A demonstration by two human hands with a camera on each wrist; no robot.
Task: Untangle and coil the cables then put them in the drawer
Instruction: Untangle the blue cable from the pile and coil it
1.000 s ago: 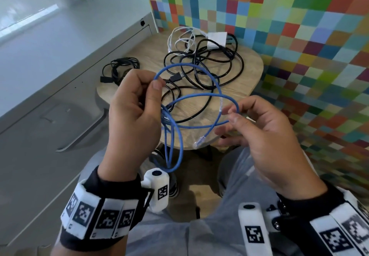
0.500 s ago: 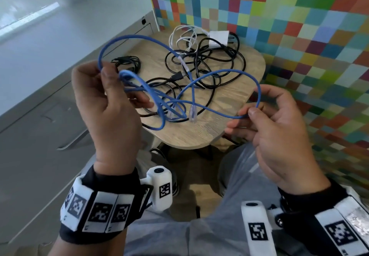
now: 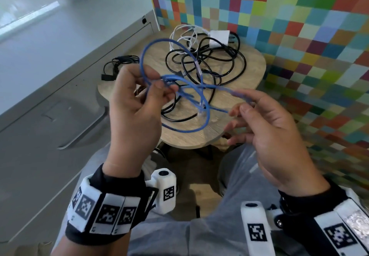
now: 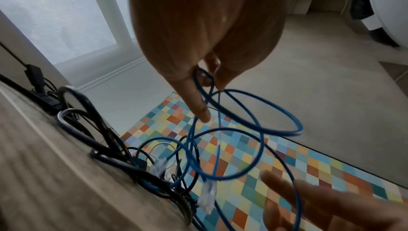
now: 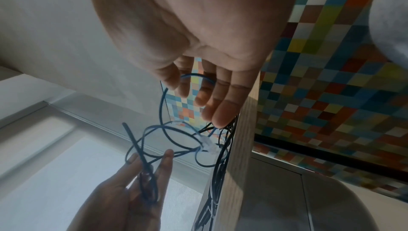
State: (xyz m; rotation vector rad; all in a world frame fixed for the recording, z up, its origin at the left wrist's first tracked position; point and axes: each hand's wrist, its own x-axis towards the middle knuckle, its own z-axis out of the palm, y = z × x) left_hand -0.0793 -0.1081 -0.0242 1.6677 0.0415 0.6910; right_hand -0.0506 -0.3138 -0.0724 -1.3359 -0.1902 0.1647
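Observation:
A thin blue cable (image 3: 189, 131) with clear plugs (image 3: 201, 110) hangs in loose loops between my hands, above the small wooden table (image 3: 253, 70). My left hand (image 3: 159, 88) pinches several strands together between thumb and fingers; the left wrist view shows the blue cable (image 4: 287, 112) fanning out below that left hand (image 4: 212, 95). My right hand (image 3: 239, 104) holds its fingers nearly straight, with one loop draped over them. In the right wrist view the blue cable (image 5: 162, 109) arcs round the straight fingers of the right hand (image 5: 194, 98). The grey drawer (image 3: 83, 134) at the left is closed.
A tangle of black cables (image 3: 219, 60) lies on the table with a white cable (image 3: 185, 36) and a white adapter (image 3: 219, 36) behind it. Another bundled black cable (image 3: 119, 62) lies at the table's left edge. A multicoloured checkered wall (image 3: 299, 26) borders the table's right side.
My left hand has swung right toward the centre, carrying the blue loops with it. My right hand has loosened its pinch and straightened its fingers; the loop now lies over them.

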